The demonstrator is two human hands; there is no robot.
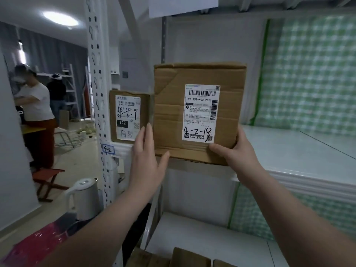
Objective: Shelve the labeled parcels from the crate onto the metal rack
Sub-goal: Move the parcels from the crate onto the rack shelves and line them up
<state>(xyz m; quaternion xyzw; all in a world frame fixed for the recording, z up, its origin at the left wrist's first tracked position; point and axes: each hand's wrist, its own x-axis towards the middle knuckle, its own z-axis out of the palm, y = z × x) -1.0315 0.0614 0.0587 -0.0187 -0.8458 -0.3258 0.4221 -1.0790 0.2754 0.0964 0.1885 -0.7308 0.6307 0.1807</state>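
A brown cardboard parcel [169,116] with a white label marked 4-2-18 stands at the front edge of the white rack shelf [300,147]. My right hand [237,151] grips its lower right corner, thumb across the front face. My left hand [148,157] lies flat against its left side with straight fingers, thumb under the bottom edge. A smaller labeled parcel [128,115] marked 4-2-1 stands on the same shelf just to the left, touching the big one. More cardboard parcels [189,257] show at the bottom edge.
The rack's white perforated upright [98,78] rises at the left, with a 4-2 tag [107,149]. A green checked cloth [312,74] covers the right side. A white kettle [84,197], a red stool [48,178] and two persons [36,105] are at the left.
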